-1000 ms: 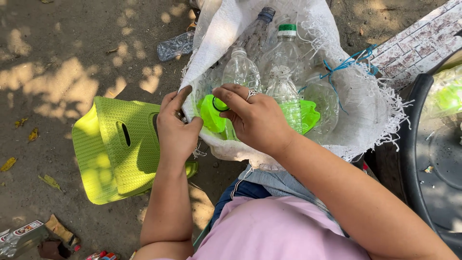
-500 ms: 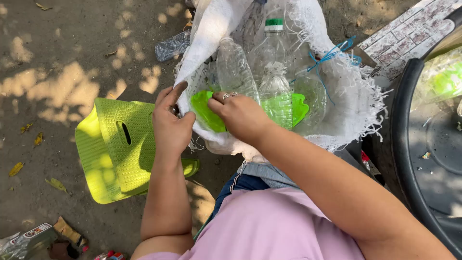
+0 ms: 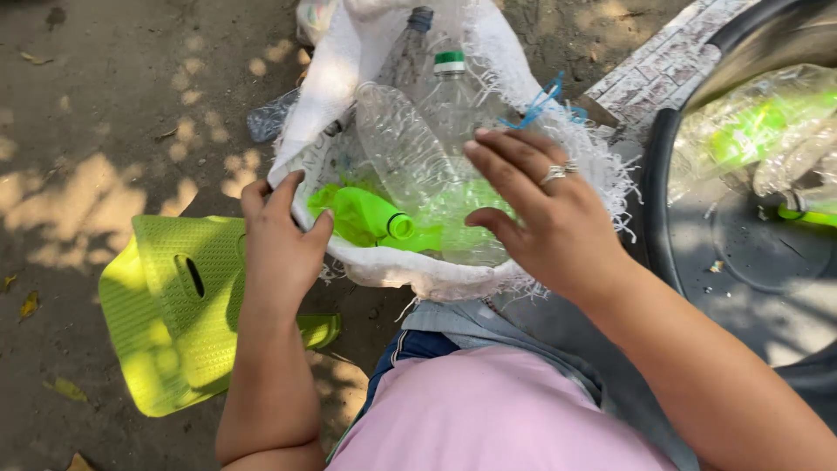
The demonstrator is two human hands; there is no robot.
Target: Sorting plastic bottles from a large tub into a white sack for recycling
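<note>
The left hand (image 3: 279, 249) grips the near-left rim of the white woven sack (image 3: 384, 270), holding it wide; the right hand (image 3: 549, 214) hovers released above the green bottle (image 3: 370, 218) lying inside among clear ones.

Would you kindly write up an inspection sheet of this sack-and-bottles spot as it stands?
Surface: bare dirt ground in dappled sun.
Job's things: white woven sack open, holding clear plastic bottles and a green bottle.
Clutter: yellow-green plastic stool beside the sack; crushed bottle on the ground; dry leaves.
Grippers: left hand grips the sack's rim; right hand open above the bottles, holding nothing.
Cables: nothing seen; only a blue tie on the sack.
Surroundings: dark tub, bagged bottles.
</note>
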